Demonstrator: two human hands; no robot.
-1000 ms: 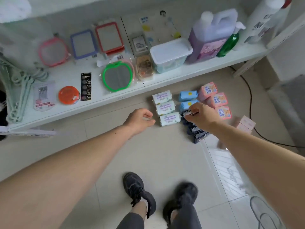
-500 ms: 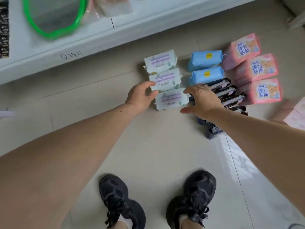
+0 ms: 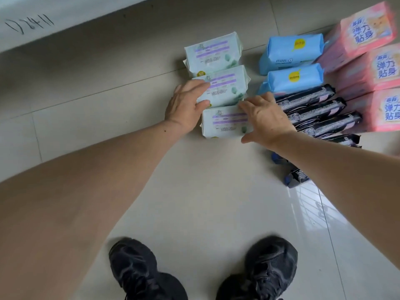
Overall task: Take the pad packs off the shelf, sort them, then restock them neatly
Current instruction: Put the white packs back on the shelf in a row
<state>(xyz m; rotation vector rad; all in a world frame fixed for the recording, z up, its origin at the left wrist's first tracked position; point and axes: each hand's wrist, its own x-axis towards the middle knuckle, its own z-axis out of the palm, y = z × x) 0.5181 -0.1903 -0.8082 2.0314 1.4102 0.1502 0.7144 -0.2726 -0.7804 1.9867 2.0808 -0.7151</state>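
Note:
Pad packs lie sorted in columns on the floor. Three pale green packs form the left column: far (image 3: pixel 213 53), middle (image 3: pixel 225 88) and near (image 3: pixel 224 125). My left hand (image 3: pixel 186 106) lies against the left end of the middle green pack, fingers straight on it. My right hand (image 3: pixel 265 120) reaches over the right end of the near green pack with spread, straight fingers. Two blue packs (image 3: pixel 292 51) lie to the right, several black packs (image 3: pixel 313 111) sit behind my right hand, and three pink packs (image 3: pixel 368 70) form the right column.
The white shelf edge (image 3: pixel 65 18) with handwritten marks runs along the top left. My two black shoes (image 3: pixel 138 269) stand on the glossy tiled floor (image 3: pixel 205 191) below the packs. A further dark pack (image 3: pixel 297 177) lies partly under my right forearm.
The camera has dropped closer to the floor packs. My left hand has slid up onto the middle green pack and my right hand has moved left from the black packs to the near green pack.

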